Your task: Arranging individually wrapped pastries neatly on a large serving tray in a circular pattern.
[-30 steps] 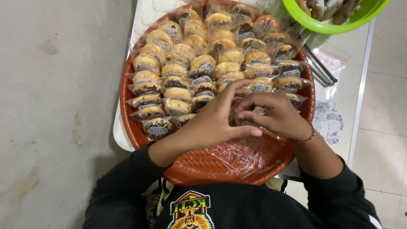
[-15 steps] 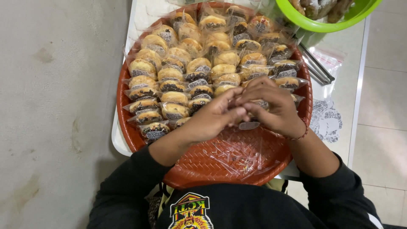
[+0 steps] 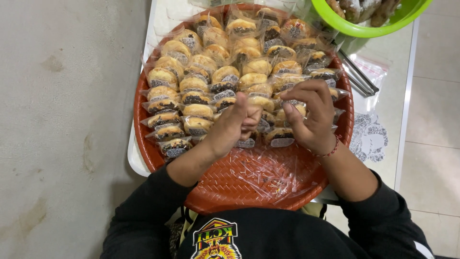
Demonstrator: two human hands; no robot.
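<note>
White tabletop (image 3: pixel 383 62) carries a woven red tray (image 3: pixel 249 187) packed with wrapped pastries (image 3: pixel 225 74). Left hand (image 3: pixel 235 125) fingers curled closed, right hand (image 3: pixel 309 115) fingers pinching a wrapped pastry (image 3: pixel 280 136) at the pile's 5 o'clock edge.

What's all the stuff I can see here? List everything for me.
Woven tray: one, reddish-brown, on the table.
Wrapped pastries: dozens, golden with dark filling, in rows on the tray.
Empty clear wrappers: a pile, on the tray's near part.
Bowl: one, green, upper right.
Metal tongs: one, right of the tray.
Table: one, white.
Left hand: closed, over the pastries.
Right hand: fingers curled, with a red bracelet.
</note>
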